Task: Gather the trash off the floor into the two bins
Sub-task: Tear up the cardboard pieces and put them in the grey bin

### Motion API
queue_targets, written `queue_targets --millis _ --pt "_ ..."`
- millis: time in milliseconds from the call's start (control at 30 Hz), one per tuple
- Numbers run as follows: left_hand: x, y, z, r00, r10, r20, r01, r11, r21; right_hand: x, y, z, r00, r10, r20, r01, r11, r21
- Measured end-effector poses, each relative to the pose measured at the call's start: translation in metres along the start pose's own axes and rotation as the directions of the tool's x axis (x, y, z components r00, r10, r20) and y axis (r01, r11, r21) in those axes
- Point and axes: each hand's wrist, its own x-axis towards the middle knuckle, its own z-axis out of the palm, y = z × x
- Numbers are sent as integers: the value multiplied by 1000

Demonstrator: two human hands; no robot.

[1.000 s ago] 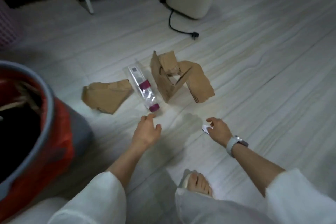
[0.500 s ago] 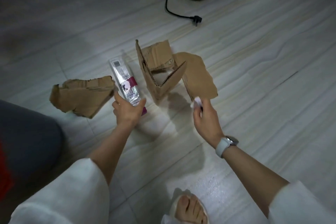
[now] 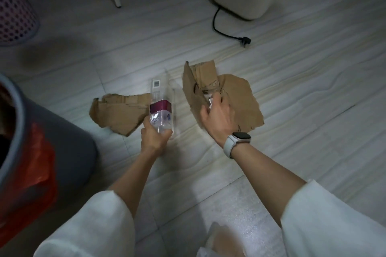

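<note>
Two cardboard pieces (image 3: 120, 113) (image 3: 229, 94), one bottle (image 3: 160, 108) in left hand (image 3: 153, 135)

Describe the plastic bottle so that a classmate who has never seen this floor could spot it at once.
Start at the grey bin on the left, then look right past the flat cardboard piece. The bottle is in the left hand, the only clear item, with a magenta label.

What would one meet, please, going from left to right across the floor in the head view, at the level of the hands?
Grey bin with red liner → flat cardboard piece → plastic bottle, gripped by the left hand → right hand, pinching a small white scrap, over the folded cardboard piece.
</note>
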Motion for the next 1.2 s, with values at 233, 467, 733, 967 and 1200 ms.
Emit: queue_targets --millis 233,467,733,967,1200 --pt "-39 27 -64 969 238 -64 -239 971 -12 -21 -29 -33 1000 -6 -21 7 998 60" --pt "-95 81 -183 850 407 -335 -455 887 -77 -43 -120 -99 990 -43 -136 62 988 140" --pt "-130 54 -341 636 397 -662 -588 805 -82 -82 -229 -126 962 -140 -233 213 921 326" --pt "-131 12 -416 436 343 -832 -635 772 -14 -100 -283 -126 956 -205 -211 274 879 390" --pt "-120 -15 -426 384 628 -677 -547 746 380 -113 -311 -124 962 -244 -124 273 828 490"
